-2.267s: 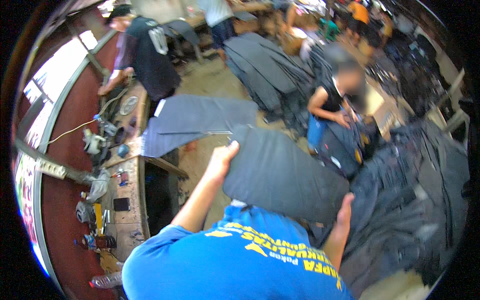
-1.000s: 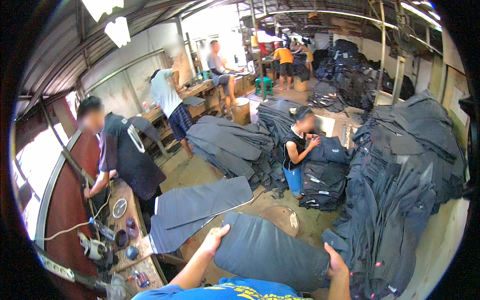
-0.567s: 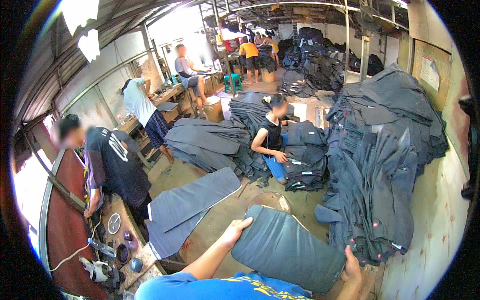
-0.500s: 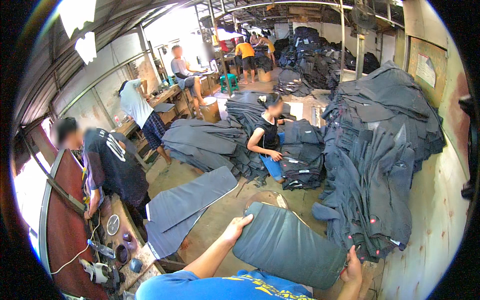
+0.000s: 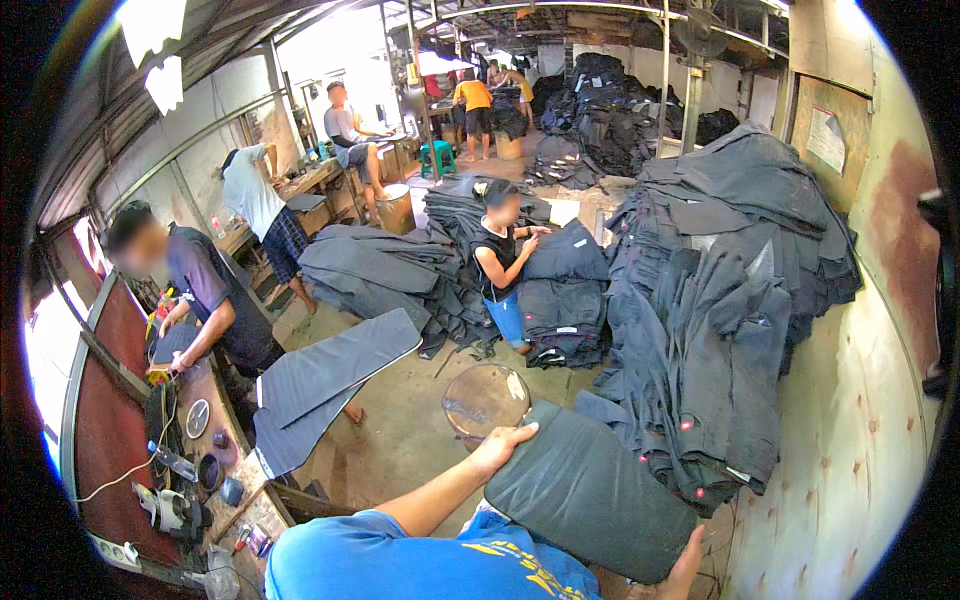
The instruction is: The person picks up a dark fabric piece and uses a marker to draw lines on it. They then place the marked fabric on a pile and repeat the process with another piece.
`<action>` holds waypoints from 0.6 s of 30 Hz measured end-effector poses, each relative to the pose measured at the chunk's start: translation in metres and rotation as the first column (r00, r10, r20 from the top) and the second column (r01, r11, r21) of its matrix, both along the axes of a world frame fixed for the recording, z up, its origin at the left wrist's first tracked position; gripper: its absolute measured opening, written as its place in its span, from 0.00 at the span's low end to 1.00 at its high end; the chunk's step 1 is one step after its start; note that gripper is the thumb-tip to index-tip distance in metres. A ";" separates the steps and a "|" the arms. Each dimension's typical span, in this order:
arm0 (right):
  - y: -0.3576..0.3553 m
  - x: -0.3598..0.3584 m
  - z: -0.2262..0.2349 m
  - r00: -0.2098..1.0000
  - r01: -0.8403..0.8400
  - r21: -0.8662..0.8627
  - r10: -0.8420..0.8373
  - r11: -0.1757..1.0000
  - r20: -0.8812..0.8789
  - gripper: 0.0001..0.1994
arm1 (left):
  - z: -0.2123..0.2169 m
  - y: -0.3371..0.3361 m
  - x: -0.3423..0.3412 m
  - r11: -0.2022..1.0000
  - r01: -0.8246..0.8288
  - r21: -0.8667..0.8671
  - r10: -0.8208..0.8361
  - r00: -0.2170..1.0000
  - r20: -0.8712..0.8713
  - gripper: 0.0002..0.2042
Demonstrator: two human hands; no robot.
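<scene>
I see my left hand [image 5: 505,447] gripping the near left edge of a folded dark cloth bundle [image 5: 590,492], fingers curled over the top of it. My right hand [image 5: 685,567] holds the bundle's lower right end, with only part of the hand showing under the fabric. The bundle hangs in front of my blue shirt [image 5: 430,560], above a bare concrete floor [image 5: 400,430]. Just beyond it lies a round metal lid [image 5: 486,398] on the floor. To the right, a tall heap of dark garments [image 5: 720,300] leans against a stained wall [image 5: 850,420]. On my left stands a workbench [image 5: 190,450] with small tools, and a long dark cloth [image 5: 325,380] drapes off its edge. A person in a dark shirt [image 5: 200,300] works there; another sits folding [image 5: 500,260] by lower stacks.
</scene>
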State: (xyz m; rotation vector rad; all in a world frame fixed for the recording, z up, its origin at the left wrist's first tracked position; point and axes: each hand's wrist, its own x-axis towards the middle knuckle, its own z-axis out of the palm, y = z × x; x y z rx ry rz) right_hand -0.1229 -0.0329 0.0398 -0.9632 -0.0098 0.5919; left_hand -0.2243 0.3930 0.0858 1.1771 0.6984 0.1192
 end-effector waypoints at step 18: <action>-0.005 0.027 0.022 0.982 0.151 -0.333 -0.179 0.931 -0.056 0.36 | 0.050 -0.048 0.018 0.965 -0.096 0.242 0.113 0.992 -0.057 0.29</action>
